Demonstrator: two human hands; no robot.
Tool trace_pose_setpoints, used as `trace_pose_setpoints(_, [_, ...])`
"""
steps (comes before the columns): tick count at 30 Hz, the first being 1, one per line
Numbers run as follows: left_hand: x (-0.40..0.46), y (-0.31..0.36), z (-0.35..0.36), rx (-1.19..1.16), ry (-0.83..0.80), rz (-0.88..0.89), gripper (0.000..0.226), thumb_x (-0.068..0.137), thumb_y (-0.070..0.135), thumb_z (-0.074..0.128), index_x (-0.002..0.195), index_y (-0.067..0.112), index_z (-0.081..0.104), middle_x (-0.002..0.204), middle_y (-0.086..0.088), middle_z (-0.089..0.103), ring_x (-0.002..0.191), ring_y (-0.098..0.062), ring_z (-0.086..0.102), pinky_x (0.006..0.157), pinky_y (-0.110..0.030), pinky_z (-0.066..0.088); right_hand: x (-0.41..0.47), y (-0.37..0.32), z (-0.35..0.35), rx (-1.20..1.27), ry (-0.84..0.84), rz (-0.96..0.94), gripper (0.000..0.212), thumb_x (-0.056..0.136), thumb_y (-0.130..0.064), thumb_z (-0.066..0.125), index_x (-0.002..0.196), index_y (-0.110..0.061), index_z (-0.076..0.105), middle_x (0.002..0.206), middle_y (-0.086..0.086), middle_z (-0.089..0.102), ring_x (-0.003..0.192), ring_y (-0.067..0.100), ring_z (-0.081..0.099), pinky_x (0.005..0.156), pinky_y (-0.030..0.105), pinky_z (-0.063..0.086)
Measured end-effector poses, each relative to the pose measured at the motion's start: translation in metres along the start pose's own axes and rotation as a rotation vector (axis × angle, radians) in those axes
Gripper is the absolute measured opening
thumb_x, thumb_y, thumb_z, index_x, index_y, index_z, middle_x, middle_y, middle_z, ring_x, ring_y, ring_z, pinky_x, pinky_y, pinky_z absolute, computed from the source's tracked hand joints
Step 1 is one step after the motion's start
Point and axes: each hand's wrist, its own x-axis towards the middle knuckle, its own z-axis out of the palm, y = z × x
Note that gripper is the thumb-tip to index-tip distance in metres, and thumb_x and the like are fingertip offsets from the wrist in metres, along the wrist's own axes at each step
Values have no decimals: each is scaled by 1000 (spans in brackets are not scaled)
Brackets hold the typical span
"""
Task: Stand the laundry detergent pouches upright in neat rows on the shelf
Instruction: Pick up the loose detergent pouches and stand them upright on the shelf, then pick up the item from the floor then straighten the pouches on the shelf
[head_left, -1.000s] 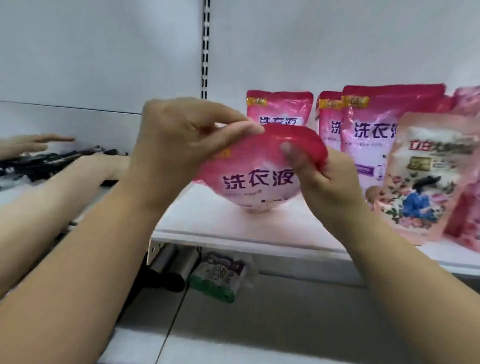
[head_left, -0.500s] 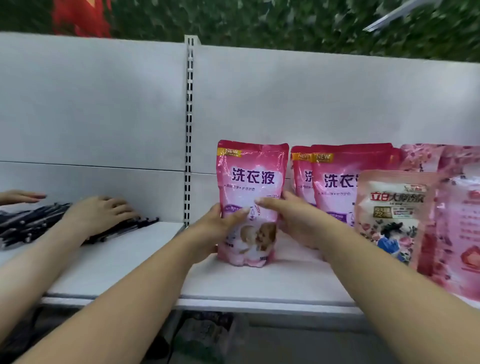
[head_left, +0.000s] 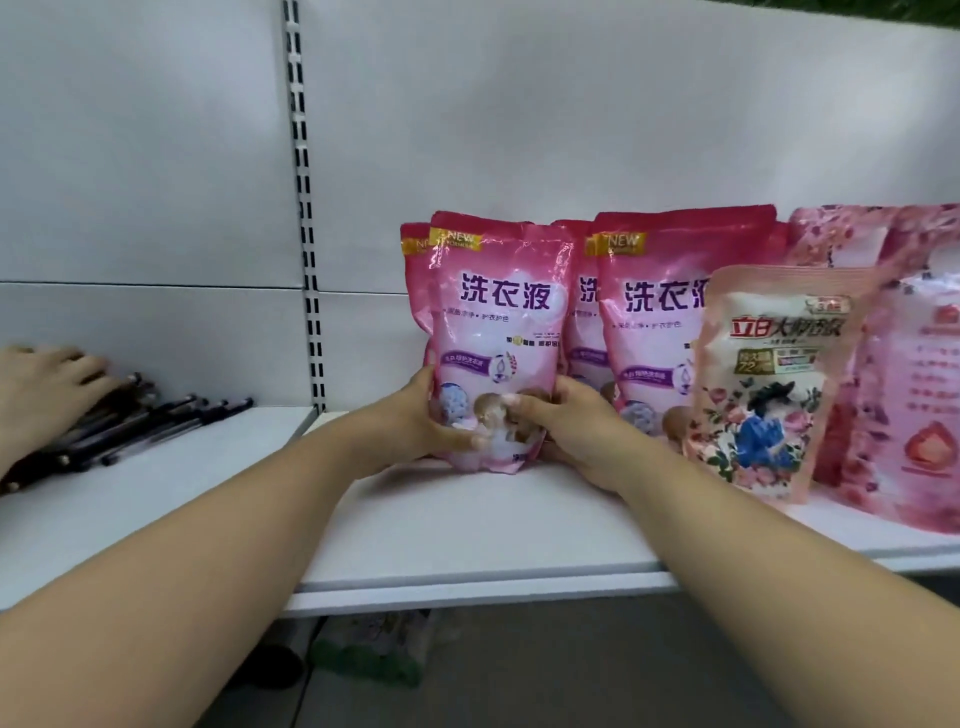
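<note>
White panelled backing rises behind a white shelf (head_left: 467, 540), split by a slotted upright strip (head_left: 306, 208) that we take as our landmark. Just right of the strip, we hold a pink detergent pouch (head_left: 501, 332) upright on the shelf with both hands at its lower part. Our left hand (head_left: 400, 431) cups the pouch's left bottom edge, thumb across the front; our right hand (head_left: 576, 426) grips the right bottom edge, its thumb also laid over the printed front. Both hands are closed on this pouch, and its base touches the shelf.

Directly behind it, a second pouch of the same print (head_left: 415, 280) shows only as a sliver at the left edge. Further right of the strip stands another matching pink pouch (head_left: 654, 322), upright, with one more (head_left: 584, 312) partly hidden behind it. In front of that one and further right again stands a paler floral pouch (head_left: 769, 384), tilted slightly, and beyond it darker pink rose-patterned pouches (head_left: 914, 374) reach the frame edge.

Left of the strip, on the neighbouring shelf section, lies a bundle of black pens (head_left: 130, 426), with another person's hand (head_left: 41, 389) resting on them. Below the shelf, a blurred green-and-white packet (head_left: 374, 649) lies on the floor.
</note>
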Motion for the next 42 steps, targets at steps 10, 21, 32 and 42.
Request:
trace_pose_setpoints(10, [2, -11, 3, 258, 202, -65, 77, 74, 18, 75, 134, 13, 28, 113, -1, 56, 76, 3, 50, 52, -7, 39, -18, -2, -3, -352, -49, -39, 45, 85, -40, 61, 119, -13, 53, 111, -3, 57, 100, 15, 52, 87, 24, 37])
trace_pose_setpoints(21, [-57, 13, 20, 805, 419, -74, 38, 90, 32, 51, 124, 16, 53, 117, -1, 64, 109, -21, 53, 79, -23, 35, -123, -21, -24, -857, -121, -281, 46, 89, -41, 52, 130, -21, 46, 128, -3, 54, 114, 14, 50, 96, 28, 40])
trace_pose_setpoints(32, [-204, -39, 205, 868, 303, 129, 34, 83, 42, 46, 88, 17, 70, 87, 5, 71, 85, -12, 60, 68, -19, 34, -262, 90, -118, -996, -243, -561, 41, 83, -43, 35, 76, -21, 69, 71, -5, 67, 75, 24, 61, 63, 38, 51])
trace_pose_setpoints(42, [-248, -171, 333, 841, -249, -77, 34, 91, 38, 42, 104, 18, 65, 108, -3, 67, 101, -22, 58, 82, -30, 45, -371, 265, -166, -1104, -331, 7, 24, 79, -33, 54, 77, -18, 72, 77, 5, 70, 79, 30, 64, 66, 38, 51])
